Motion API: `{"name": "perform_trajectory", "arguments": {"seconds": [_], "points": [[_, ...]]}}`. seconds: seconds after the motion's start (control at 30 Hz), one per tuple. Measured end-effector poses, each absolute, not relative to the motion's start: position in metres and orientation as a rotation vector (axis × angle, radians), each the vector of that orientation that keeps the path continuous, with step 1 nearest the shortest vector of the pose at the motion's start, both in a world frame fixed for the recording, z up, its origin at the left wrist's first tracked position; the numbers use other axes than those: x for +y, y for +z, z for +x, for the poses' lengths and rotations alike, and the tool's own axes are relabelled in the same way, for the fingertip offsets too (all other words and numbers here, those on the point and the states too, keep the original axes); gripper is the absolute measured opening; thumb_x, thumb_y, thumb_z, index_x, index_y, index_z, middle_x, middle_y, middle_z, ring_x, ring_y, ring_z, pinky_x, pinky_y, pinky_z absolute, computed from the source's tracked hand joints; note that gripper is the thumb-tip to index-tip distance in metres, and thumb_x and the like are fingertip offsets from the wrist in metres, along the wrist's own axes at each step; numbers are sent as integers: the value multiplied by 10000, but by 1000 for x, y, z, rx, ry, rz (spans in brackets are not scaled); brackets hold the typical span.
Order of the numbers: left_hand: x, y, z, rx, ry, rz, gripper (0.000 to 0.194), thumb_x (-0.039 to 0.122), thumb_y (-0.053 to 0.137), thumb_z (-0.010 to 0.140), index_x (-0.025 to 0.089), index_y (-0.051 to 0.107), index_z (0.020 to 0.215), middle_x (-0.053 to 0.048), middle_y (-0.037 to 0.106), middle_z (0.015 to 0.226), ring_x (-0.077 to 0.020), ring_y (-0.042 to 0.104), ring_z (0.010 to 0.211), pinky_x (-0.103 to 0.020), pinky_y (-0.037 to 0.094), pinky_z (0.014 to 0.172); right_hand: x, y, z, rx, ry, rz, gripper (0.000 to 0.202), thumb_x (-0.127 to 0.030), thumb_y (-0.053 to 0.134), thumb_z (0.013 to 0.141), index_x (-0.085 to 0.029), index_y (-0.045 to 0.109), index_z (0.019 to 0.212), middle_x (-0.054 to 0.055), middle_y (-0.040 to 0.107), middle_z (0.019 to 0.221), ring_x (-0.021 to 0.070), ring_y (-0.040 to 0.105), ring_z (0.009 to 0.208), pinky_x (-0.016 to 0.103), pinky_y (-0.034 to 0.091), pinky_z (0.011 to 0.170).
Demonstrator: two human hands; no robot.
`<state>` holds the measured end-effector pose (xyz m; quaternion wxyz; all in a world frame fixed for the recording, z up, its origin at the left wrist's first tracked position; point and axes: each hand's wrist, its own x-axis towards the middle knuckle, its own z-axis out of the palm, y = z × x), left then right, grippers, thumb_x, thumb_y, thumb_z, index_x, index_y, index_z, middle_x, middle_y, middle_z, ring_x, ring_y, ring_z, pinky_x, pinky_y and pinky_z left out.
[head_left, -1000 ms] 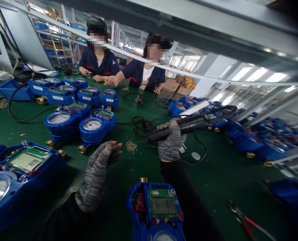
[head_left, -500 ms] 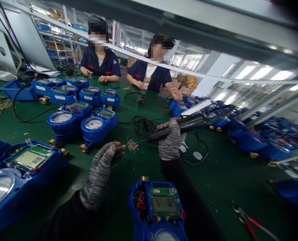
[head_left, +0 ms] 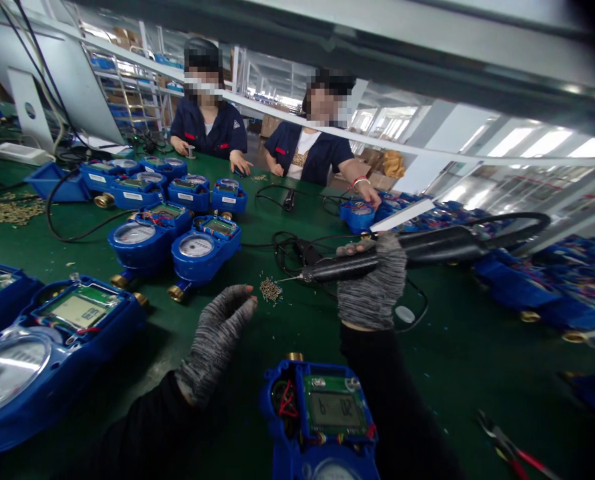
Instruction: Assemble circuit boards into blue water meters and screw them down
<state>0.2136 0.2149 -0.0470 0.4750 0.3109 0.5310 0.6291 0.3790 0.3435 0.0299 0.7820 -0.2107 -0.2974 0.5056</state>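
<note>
My right hand (head_left: 372,283), in a grey fingerless glove, is wrapped around a black electric screwdriver (head_left: 442,245). The tool lies nearly level, its thin bit pointing left at a small pile of screws (head_left: 270,291) on the green table. Just left of that pile is my left hand (head_left: 222,333), gloved alike, its fingers loosely bent and a little apart; no object shows between them. Closest to me, between my forearms, sits a blue water meter (head_left: 322,420) with its circuit board, display and red wires exposed.
More blue meters (head_left: 197,250) stand at left, and many fill the right side (head_left: 522,287). Pliers (head_left: 512,447) with red handles lie at lower right. Black cables (head_left: 297,250) coil behind the screws. Two co-workers (head_left: 210,130) are across the table; one hand (head_left: 367,193) reaches to a meter.
The view has swung slightly left, so most things sit further right. The screwdriver in my right hand has tilted closer to level. A co-worker's arm has reached onto a meter.
</note>
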Motion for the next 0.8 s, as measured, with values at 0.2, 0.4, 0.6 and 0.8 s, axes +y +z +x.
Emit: {"name": "perform_trajectory", "arguments": {"seconds": [0.2, 0.4, 0.6, 0.8], "points": [[216, -55, 214, 1528, 1533, 1161, 449, 349, 789, 754, 196, 707, 1167, -78, 701, 1165, -228, 623, 1035, -381, 504, 928, 313, 58, 386, -728, 1217, -320, 257, -334, 750, 744, -177, 565, 829, -51, 536, 610, 106, 503, 569, 263, 494, 591], [215, -51, 212, 1518, 1559, 1349, 259, 309, 752, 812, 211, 757, 1052, -58, 720, 1056, -210, 654, 962, -355, 521, 869, 302, 60, 386, -775, 1273, -284, 367, -368, 857, 652, -168, 618, 848, -40, 558, 637, 120, 516, 595, 285, 499, 600], [212, -51, 213, 1577, 1533, 1422, 121, 304, 712, 857, 198, 770, 862, -56, 745, 922, -216, 682, 900, -364, 523, 861, 297, 62, 385, -826, 1257, -246, 230, -336, 754, 775, -162, 624, 851, -38, 544, 658, 107, 515, 602, 273, 504, 615], [211, -49, 213, 1628, 1517, 1448, 105, 308, 745, 842, 206, 769, 844, -57, 747, 917, -226, 679, 907, -367, 517, 863, 290, 66, 386, -846, 1254, -280, 258, -351, 759, 778, -163, 623, 891, -36, 537, 679, 113, 516, 624, 277, 505, 617]]}}
